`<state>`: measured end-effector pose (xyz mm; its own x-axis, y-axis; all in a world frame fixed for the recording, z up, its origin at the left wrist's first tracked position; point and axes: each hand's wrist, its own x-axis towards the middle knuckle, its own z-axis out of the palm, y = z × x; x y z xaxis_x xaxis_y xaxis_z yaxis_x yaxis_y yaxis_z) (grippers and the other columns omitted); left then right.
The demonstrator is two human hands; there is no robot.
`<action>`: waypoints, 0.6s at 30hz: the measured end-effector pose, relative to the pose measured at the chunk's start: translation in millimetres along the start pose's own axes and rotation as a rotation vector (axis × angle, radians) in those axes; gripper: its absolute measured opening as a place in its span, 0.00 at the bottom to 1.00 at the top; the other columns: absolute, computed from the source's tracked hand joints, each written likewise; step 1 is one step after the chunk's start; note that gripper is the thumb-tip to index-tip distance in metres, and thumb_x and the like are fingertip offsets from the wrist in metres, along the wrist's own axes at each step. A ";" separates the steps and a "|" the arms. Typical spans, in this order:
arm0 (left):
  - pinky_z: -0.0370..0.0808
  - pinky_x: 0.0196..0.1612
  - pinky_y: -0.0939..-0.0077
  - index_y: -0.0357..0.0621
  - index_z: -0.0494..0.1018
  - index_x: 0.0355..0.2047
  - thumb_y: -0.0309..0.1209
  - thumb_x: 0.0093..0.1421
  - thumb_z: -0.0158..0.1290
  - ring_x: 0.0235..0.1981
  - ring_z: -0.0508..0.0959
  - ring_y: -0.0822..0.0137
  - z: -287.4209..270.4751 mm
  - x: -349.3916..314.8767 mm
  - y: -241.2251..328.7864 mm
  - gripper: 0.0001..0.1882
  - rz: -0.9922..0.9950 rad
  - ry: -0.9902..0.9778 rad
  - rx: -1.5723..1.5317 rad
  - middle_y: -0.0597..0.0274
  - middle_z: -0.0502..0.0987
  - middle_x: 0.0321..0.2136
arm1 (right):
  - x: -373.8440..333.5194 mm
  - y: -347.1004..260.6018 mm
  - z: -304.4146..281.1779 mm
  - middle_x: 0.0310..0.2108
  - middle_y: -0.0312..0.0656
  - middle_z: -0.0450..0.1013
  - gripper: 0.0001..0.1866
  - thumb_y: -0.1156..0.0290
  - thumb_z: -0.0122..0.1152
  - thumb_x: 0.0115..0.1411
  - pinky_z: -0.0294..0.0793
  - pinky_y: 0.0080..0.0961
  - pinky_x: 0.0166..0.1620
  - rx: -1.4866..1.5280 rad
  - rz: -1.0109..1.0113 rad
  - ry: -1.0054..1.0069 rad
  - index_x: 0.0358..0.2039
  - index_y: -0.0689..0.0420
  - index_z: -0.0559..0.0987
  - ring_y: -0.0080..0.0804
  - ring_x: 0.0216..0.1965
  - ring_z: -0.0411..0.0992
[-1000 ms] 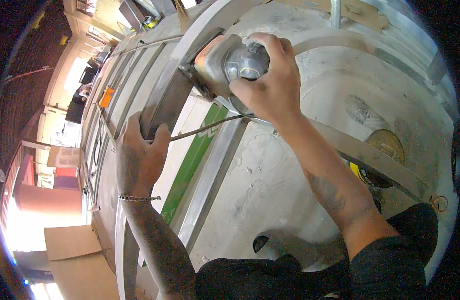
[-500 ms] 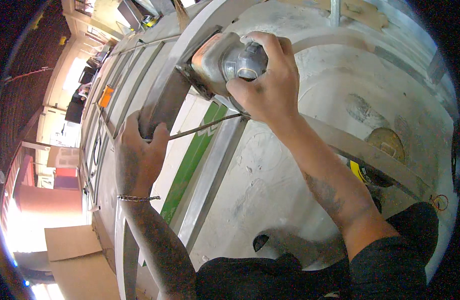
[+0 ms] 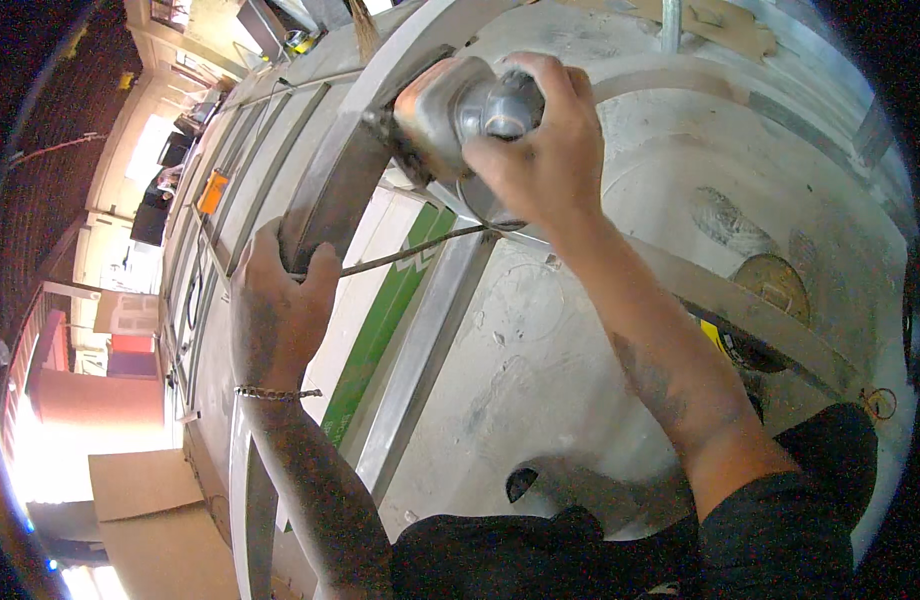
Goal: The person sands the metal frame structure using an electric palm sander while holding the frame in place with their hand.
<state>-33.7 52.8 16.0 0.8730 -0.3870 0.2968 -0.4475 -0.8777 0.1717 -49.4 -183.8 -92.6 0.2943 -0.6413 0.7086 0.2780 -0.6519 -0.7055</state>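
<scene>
My right hand (image 3: 550, 165) is wrapped round the knob of a worn grey-and-orange power sander (image 3: 432, 118). The sander's pad lies against the upper part of a curved, flat-faced frame bar (image 3: 332, 190). Lower down, my left hand (image 3: 278, 310) grips the end part of that same bar, thumb on one side and fingers on the other. A thin dark rod (image 3: 415, 250) runs from beside my left thumb to a joint below the sander. Motion blurs the sander's edge and my right thumb.
Beneath the bar lies a white-and-green panel or box (image 3: 380, 310), beside a straight grey metal bar (image 3: 430, 350). A round brown disc (image 3: 772, 288) and a yellow-and-black object (image 3: 740, 348) lie on the dusty floor at right. Cardboard (image 3: 160, 510) stands lower left.
The sander and my right hand have shifted slightly up and to the right along the bar. My left hand stays in nearly the same place.
</scene>
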 end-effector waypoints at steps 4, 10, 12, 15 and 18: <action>0.76 0.52 0.54 0.34 0.72 0.57 0.41 0.63 0.54 0.47 0.82 0.45 -3.2 -0.6 6.0 0.27 -0.044 -0.021 0.006 0.38 0.81 0.45 | 24.6 9.3 -1.6 0.45 0.52 0.72 0.32 0.67 0.68 0.40 0.76 0.46 0.48 -0.069 0.122 -0.013 0.51 0.51 0.77 0.54 0.44 0.75; 0.77 0.52 0.54 0.34 0.72 0.56 0.41 0.63 0.54 0.47 0.82 0.44 -0.4 1.7 0.5 0.27 0.019 0.019 0.065 0.37 0.81 0.44 | 41.0 21.9 -0.4 0.47 0.53 0.73 0.32 0.64 0.70 0.40 0.75 0.44 0.52 -0.102 0.250 -0.036 0.51 0.51 0.78 0.54 0.47 0.75; 0.77 0.52 0.54 0.33 0.72 0.56 0.40 0.63 0.54 0.47 0.82 0.44 0.4 1.7 -0.5 0.27 0.013 0.010 0.053 0.37 0.81 0.44 | 36.9 23.2 -1.9 0.47 0.53 0.73 0.32 0.64 0.70 0.41 0.75 0.44 0.52 -0.093 0.217 -0.055 0.51 0.51 0.77 0.55 0.47 0.75; 0.77 0.52 0.54 0.32 0.72 0.56 0.40 0.63 0.54 0.47 0.82 0.45 2.1 2.8 -4.3 0.27 0.030 0.013 0.059 0.37 0.81 0.44 | 25.0 12.2 -5.8 0.47 0.53 0.73 0.33 0.65 0.70 0.41 0.75 0.45 0.52 -0.060 0.195 -0.076 0.52 0.52 0.76 0.55 0.47 0.75; 0.76 0.52 0.53 0.31 0.74 0.51 0.39 0.58 0.58 0.45 0.82 0.43 1.6 1.2 -2.0 0.26 -0.004 0.051 -0.015 0.37 0.81 0.41 | 7.8 -9.0 -1.9 0.46 0.53 0.72 0.33 0.67 0.69 0.40 0.75 0.45 0.50 -0.038 0.159 -0.040 0.53 0.52 0.75 0.55 0.45 0.75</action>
<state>-31.4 53.7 14.6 0.8640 -0.3683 0.3434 -0.4470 -0.8748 0.1865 -51.3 -183.7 -80.7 0.3682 -0.7217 0.5862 0.1901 -0.5587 -0.8073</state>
